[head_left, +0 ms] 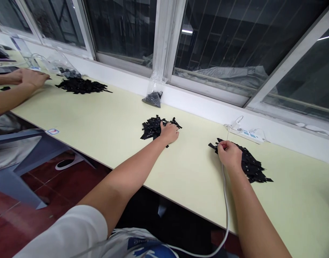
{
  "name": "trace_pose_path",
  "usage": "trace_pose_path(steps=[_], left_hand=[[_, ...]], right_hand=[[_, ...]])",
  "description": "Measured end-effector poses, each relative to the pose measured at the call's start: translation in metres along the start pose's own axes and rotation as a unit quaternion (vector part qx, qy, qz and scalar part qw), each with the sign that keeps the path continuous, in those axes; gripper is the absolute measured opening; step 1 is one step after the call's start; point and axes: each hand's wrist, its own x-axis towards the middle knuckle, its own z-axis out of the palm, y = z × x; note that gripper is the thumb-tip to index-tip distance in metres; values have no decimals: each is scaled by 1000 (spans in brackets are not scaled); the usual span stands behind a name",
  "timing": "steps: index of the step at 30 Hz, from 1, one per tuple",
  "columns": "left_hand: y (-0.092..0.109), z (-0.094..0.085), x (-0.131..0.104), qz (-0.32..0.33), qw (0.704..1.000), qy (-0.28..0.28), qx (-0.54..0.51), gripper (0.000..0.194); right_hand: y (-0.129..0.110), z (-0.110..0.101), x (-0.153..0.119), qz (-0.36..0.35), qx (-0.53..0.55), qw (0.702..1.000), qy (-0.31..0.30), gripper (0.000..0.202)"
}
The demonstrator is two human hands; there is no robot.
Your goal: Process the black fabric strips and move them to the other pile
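On the pale yellow table (99, 118), a pile of short black strips (150, 129) lies near the middle. My left hand (169, 133) rests on the right side of that pile, fingers spread over the strips. At the right, a second pile of black strips (252, 165) spreads toward the table's right part. My right hand (230, 153) is at the left end of this second pile, with thumb and index finger pinched together. What the pinch holds, if anything, is too small to make out.
A white cable (225, 200) runs past my right hand to a power strip (247, 134). A clear bag of dark pieces (153, 98) stands by the wall. Farther left are another black pile (80, 85) and another person's hands (32, 77). A grey-blue chair (19, 179) stands lower left.
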Motion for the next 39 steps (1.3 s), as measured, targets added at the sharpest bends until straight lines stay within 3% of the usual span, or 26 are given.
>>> trace_pose_path(steps=[2, 8, 10, 16, 19, 22, 26, 33, 39], left_hand=[[-1, 3, 1, 16, 1000, 7, -3, 20], [3, -4, 5, 49, 993, 106, -26, 24], [8, -7, 5, 56, 992, 110, -39, 24], [41, -8, -10, 140, 981, 43, -131, 23], [58, -5, -24, 173, 967, -24, -184, 22], [69, -3, -34, 188, 952, -85, -225, 21], [75, -5, -40, 179, 943, -114, -255, 17], [75, -5, -39, 165, 937, -125, -281, 15], [70, 1, -40, 165, 923, -180, -299, 24]], right_hand=[[-2, 1, 0, -5, 7, 1000, -7, 24], [-8, 2, -1, -6, 14, 1000, -18, 24], [-9, 2, -2, -4, 17, 1000, -23, 24], [-15, 4, -3, -28, 59, 997, -47, 27], [-22, 8, -6, -26, 154, 983, -99, 38], [-33, 13, -11, 14, 303, 931, -203, 52], [-45, 16, -17, 49, 383, 866, -317, 46], [-44, 13, -18, 113, 449, 818, -341, 49], [-40, 11, -23, 153, 447, 809, -349, 47]])
